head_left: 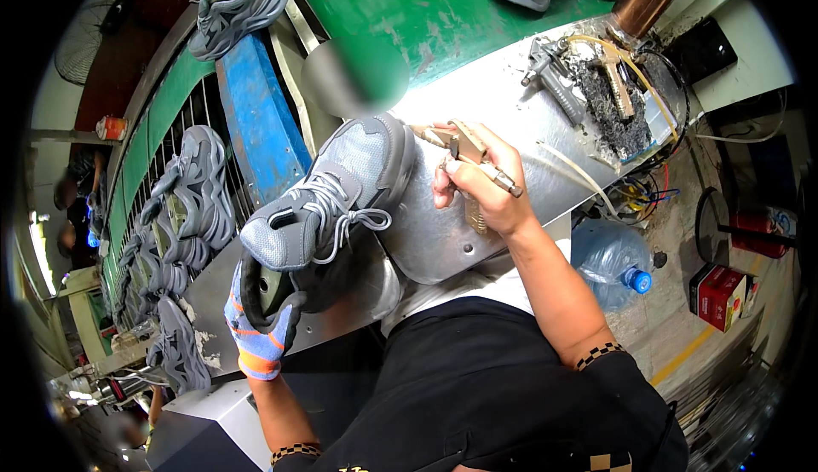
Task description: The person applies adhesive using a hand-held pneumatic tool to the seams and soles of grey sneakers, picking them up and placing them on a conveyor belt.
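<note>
A grey mesh sneaker (348, 161) with light laces lies on the metal bench, its toe at the upper right and its heel toward me. My left hand (260, 336), in a blue and orange knitted glove with dark fingers, is closed around the heel and collar. Bare and closed, my right hand (496, 191) grips a brass-coloured metal spray gun (511, 187) just right of the toe. Its front end is close to the sole edge; whether they touch I cannot tell. Part of the gun is hidden by my fingers.
Several similar sneakers (201, 184) sit on the wire conveyor at left, one more (239, 14) on a blue board (260, 106). A second grey gun (554, 84) lies beside a hose and dark residue. Below the bench stands a water jug (607, 259).
</note>
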The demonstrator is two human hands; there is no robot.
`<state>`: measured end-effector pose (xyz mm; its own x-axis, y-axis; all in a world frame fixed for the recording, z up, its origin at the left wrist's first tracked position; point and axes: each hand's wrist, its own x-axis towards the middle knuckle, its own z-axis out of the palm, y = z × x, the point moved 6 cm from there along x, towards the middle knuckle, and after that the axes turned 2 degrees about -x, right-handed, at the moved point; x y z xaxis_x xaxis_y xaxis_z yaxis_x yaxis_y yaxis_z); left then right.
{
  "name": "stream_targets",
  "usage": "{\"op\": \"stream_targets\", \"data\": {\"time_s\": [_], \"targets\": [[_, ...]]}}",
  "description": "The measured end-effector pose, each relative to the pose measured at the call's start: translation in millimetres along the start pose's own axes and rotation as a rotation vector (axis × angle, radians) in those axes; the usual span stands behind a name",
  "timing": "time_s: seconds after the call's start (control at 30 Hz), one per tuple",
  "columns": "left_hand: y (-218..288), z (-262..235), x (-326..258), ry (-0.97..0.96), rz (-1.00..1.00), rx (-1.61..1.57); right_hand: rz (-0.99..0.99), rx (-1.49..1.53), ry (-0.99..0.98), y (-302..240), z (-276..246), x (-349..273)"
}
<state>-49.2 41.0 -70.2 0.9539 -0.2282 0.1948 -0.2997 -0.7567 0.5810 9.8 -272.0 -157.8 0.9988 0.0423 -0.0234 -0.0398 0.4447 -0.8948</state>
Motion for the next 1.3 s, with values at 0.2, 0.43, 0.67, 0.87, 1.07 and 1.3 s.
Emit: {"op": "stream_targets", "data": {"time_s": [0.2,0.43,0.67,0.87,1.07,1.3], "targets": [[-2.1,-0.2,-5.3,-0.003,-0.055,0.062,0.009,-0.061,0.025,16.4,3.6,-10.7],[-8.3,4.3,-5.6,-0.054,-0.208,-0.011,0.012,-0.272,-0.065,11.2,12.6,-31.4],[20.4,15.0,74.8,0.363,-0.263,-0.792,-0.154,-0.036,0.349,-20.7,-76.5,-26.2],[24.2,81.8,337.5,0.416,0.062,-0.969,-0.122,-0.153,0.298,-20.0,-76.3,-17.1],[34.2,196.3,539.4,0.34,0.065,-0.575,-0.121,-0.204,0.374,-17.6,-75.0,-14.0],[-46.9,75.8,412.9,0.252,0.376,0.351,-0.25,-0.253,0.527,-23.7,-73.7,-22.3]]}}
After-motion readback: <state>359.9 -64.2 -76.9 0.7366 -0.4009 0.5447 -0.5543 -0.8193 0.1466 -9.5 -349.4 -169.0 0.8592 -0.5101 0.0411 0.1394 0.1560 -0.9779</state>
